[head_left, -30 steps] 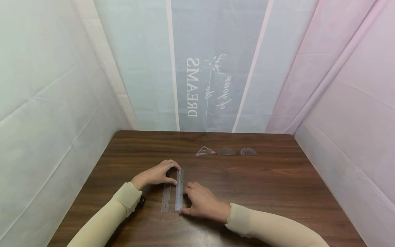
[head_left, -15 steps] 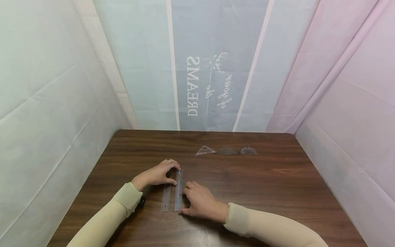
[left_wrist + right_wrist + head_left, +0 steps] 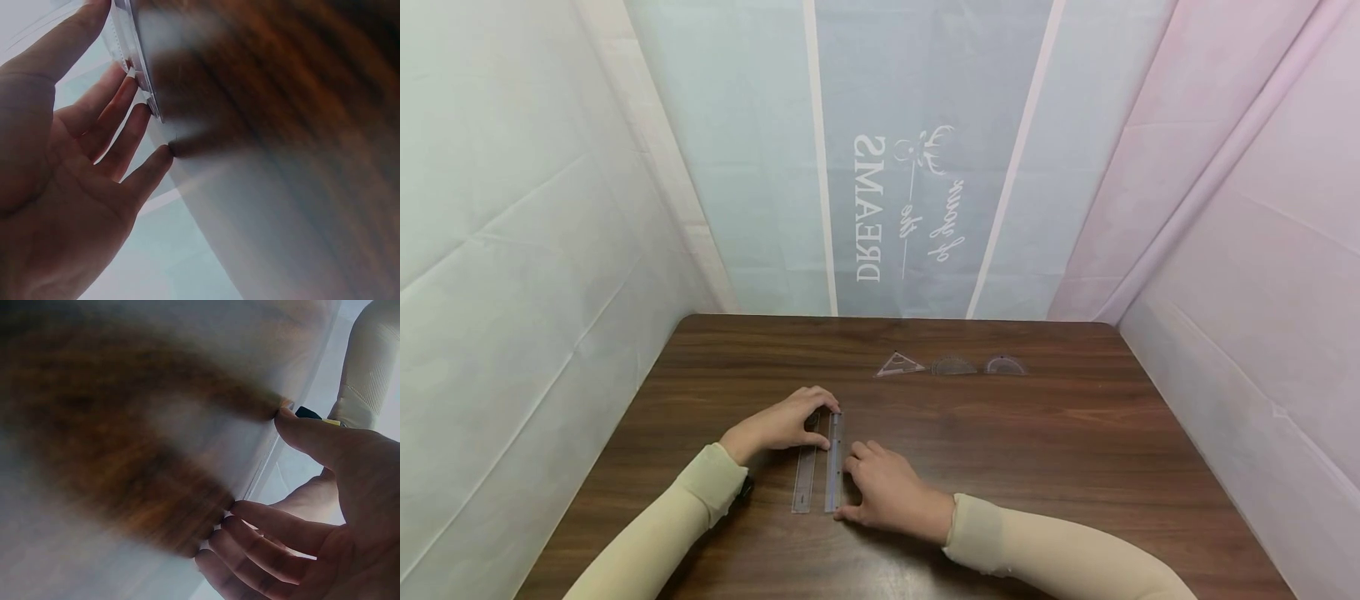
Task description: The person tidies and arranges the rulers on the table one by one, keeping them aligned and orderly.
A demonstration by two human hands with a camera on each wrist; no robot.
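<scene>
plastic ruler [image 3: 834, 477], clear, lies lengthwise on the brown wood-grain table [image 3: 1037, 467], just left of centre. left hand [image 3: 781, 423]: relaxed, fingers touching the ruler's far end, thumb at its left edge, not clenched. right hand [image 3: 895, 490]: also relaxed, fingers against the right edge, thumb at the near end. second ruler [image 3: 803, 485] just to the left, partly beneath the left hand. farther back, a set square [image 3: 912, 367] and two protractors [image 3: 953, 367] in a row.

The rulers [image 3: 834, 475] look like clear, smooth plastic; the tabletop [image 3: 1037, 467] glossy wood grain; the backdrop [image 3: 760, 167] matt, creased cloth.
</scene>
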